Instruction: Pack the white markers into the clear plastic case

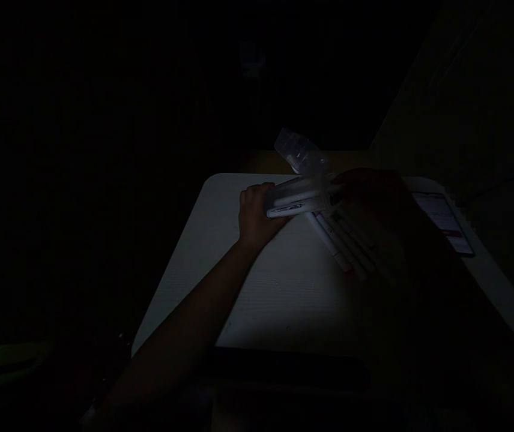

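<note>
Left hand (254, 216) wraps clear plastic sleeve (281, 193), centre of frame; grip closed round left end — probably to steady it. Right hand (365, 187) near other end, its grip too dark to tell. Pens (329, 240) fan out below, seemingly on table (198, 240).

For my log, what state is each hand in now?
Left hand: closed on a long, translucent plastic pouch.
Right hand: grip cannot be told; too dark.

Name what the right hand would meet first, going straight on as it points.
Likely the clear plastic pack in the left hand; darkness hides whether the right hand touches it.
</note>
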Available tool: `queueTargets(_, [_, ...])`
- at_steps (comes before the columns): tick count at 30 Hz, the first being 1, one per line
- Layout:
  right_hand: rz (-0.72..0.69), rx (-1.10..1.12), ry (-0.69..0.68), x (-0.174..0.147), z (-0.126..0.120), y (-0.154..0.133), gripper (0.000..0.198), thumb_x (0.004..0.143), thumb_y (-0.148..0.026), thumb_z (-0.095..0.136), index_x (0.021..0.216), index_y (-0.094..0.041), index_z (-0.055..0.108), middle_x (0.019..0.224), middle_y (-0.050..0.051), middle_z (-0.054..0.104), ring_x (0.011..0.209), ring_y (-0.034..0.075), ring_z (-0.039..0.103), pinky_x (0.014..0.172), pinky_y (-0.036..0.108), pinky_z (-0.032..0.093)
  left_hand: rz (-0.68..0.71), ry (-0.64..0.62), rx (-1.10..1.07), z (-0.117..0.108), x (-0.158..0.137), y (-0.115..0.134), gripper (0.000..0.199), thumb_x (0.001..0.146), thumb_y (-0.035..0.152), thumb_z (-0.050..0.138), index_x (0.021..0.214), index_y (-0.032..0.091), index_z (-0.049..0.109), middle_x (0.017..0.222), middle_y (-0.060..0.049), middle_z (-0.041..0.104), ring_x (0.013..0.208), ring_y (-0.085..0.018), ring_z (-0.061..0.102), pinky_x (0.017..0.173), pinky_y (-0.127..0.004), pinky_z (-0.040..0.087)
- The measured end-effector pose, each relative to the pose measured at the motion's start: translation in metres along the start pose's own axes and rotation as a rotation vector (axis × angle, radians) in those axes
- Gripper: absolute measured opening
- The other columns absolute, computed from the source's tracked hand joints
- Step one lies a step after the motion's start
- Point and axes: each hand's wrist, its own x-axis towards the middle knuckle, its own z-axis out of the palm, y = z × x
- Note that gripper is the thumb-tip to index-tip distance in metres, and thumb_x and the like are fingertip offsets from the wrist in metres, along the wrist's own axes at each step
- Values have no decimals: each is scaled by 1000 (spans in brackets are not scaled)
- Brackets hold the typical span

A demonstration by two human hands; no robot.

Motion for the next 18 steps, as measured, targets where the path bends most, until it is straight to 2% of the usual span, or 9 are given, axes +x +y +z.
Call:
queueTargets(6, [-38, -50, -19, 0, 1, 1, 29, 83, -25, 50, 100, -24, 73, 115, 3, 70, 110, 23, 65, 105, 43, 51, 5, -5, -1, 1, -1, -2, 77, 60, 68, 79, 117, 23, 53, 108, -8, 63, 101, -27, 57, 89, -40, 45])
queueTargets(11, [13, -72, -59, -1, 3, -5, 31, 82, -21, 48, 101, -22, 73, 117, 4, 68, 114, 23, 64, 108, 43, 49, 9, -8, -1, 1, -1, -1, 77, 60, 68, 79, 116, 22, 54, 107, -8, 62, 102, -27, 57, 89, -40, 45])
queueTargets(18, [9, -100, 11, -2, 4, -9, 30, 82, -18, 50, 99, -21, 74, 117, 4, 68, 116, 24, 63, 111, 43, 47, -6, -4, 8, 0, -1, 0, 79, 58, 69, 79, 117, 23, 53, 107, -8, 62, 101, -27, 57, 88, -41, 46])
